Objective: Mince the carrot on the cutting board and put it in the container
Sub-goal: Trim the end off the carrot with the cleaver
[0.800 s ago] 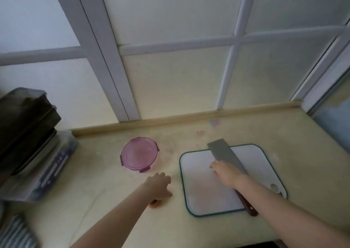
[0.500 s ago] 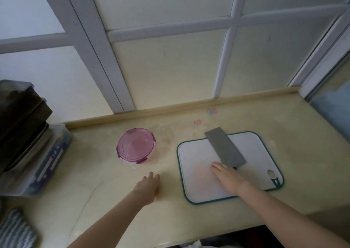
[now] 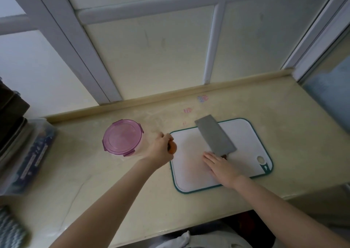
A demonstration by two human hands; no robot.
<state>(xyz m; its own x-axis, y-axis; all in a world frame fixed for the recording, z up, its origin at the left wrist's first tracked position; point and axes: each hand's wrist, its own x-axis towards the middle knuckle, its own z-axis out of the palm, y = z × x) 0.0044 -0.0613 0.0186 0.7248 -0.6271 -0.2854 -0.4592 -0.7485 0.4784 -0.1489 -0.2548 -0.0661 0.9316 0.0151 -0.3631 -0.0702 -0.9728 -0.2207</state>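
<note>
Carrot (image 3: 172,147) at board (image 3: 246,134) edge; cutting not begun.
The left grip (image 3: 161,150) curls round the carrot at the board's left edge; right grip (image 3: 221,165) lies flat, empty, over the cleaver (image 3: 215,135) handle. Risk: round carrot may roll under the blade; lidded container (image 3: 122,139) blocks transfer. Count: one of each thing.

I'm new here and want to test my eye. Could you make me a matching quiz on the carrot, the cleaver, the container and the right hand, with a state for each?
1 carrot
2 cleaver
3 container
4 right hand

A purple lid on
B fingers straight, resting on the cutting board
C gripped by the left hand
D blade lying flat across the board

Pairs: 1-C, 2-D, 3-A, 4-B.
</note>
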